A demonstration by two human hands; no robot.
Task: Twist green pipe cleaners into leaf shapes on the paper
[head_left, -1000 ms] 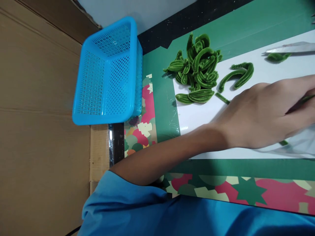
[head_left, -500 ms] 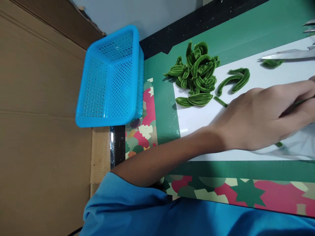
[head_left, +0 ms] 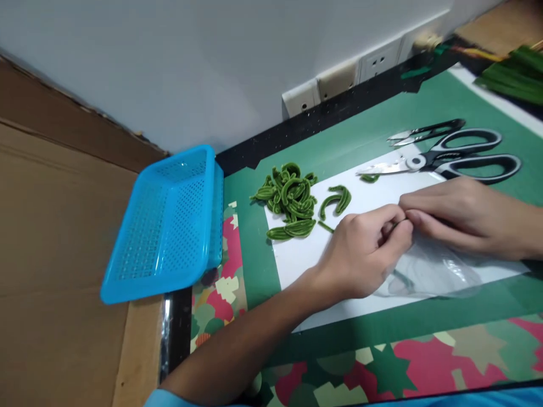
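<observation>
My left hand (head_left: 367,251) and my right hand (head_left: 462,215) meet at the fingertips over a white sheet (head_left: 297,263). Both are closed in a pinch on a green chenille stem (head_left: 397,224), mostly hidden by the fingers. Under them lies a clear plastic bag (head_left: 449,274), with something thin and green showing through it. A pile of bent, fuzzy green chenille pieces (head_left: 292,192) sits left of my hands. Nearer is a curved green piece (head_left: 341,199). Large scissors (head_left: 418,163) lie beyond my hands, blades partly over a small green piece (head_left: 370,178).
A blue plastic basket (head_left: 165,226) stands at the left, beside a cardboard wall (head_left: 55,339). Thread snips (head_left: 428,133) lie behind the scissors. Dark green strips (head_left: 515,73) are at the far right. Wall sockets (head_left: 379,59) line the back of the green mat (head_left: 258,277).
The view has swung right and up, bringing my right hand, the whole scissors, the snips and the sockets into sight. My left hand keeps its pinch. The pile looks unchanged.
</observation>
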